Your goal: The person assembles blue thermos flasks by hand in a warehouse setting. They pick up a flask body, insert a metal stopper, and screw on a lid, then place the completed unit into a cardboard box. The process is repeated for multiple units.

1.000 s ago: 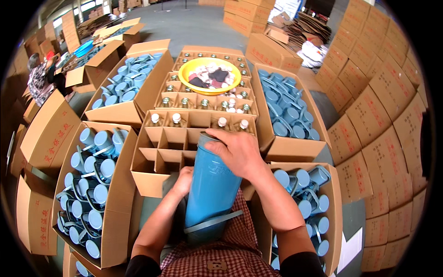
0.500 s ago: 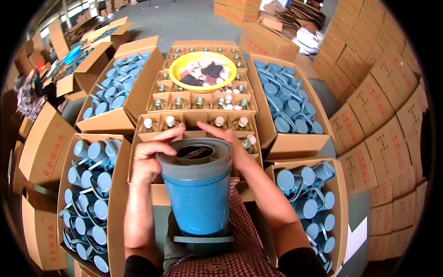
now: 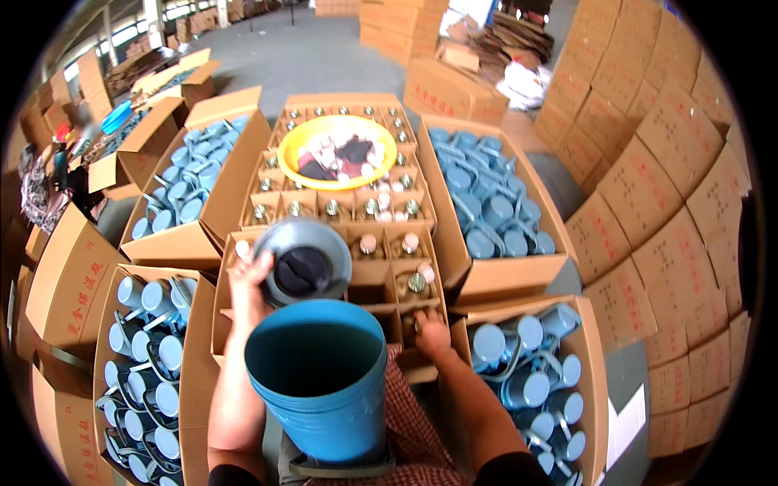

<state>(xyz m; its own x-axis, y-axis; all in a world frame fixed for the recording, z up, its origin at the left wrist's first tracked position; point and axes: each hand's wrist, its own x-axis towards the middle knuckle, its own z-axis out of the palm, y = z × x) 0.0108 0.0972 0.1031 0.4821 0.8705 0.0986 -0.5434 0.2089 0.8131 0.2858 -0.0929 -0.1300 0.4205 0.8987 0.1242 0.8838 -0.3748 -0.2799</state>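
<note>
My left hand [image 3: 253, 279] grips a grey plastic ring-shaped top [image 3: 334, 243] by its left edge, with dark material inside its opening. Below it, close to my body, stands an open blue plastic cylinder [image 3: 336, 417], its dark inside showing and neither hand on it. My right hand [image 3: 433, 334] reaches into the near right compartment of a divided carton [image 3: 229, 324]; its fingers are closed and what they hold is mostly hidden. Beside that hand, glass bottles with pale stoppers [image 3: 368, 245] stand in their compartments.
A yellow basin [image 3: 290, 172] of pale stoppers and dark cloth rests on a further divided carton [image 3: 423, 212]. Open cartons of blue jugs flank both sides, including the near left one [image 3: 198, 381] and near right one [image 3: 598, 389]. Stacked cartons [image 3: 648, 235] rise at right.
The grey top has come off the blue cylinder and moved forward-left in my left hand. My right hand has left it and gone down into the carton at right.
</note>
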